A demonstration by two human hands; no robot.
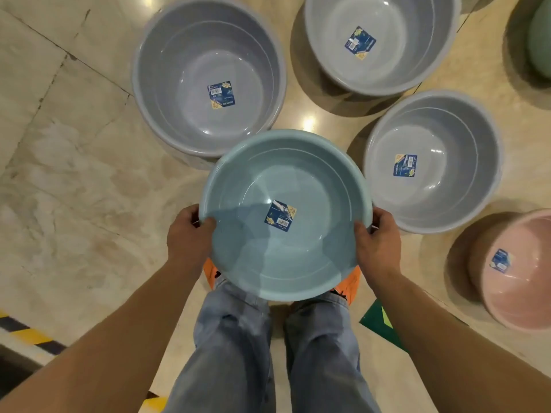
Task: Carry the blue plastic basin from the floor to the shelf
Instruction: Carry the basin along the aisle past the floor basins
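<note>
A round light blue plastic basin (253, 192) with a dark blue sticker on its bottom is held in front of me, above my legs and orange shoes. My left hand (187, 236) grips its left rim, thumb inside the bowl. On the opposite rim my right hand (377, 242) grips the same way. The basin is level and its inside holds nothing but the sticker. No shelf is in view.
Three grey basins stand on the marble floor: a large one (167, 84) at upper left, one (328, 55) at top, one (477, 189) at right. A pink basin (518, 299) sits at lower right, a green object (541, 40) at top right. Yellow-black hazard tape (26, 332) crosses lower left.
</note>
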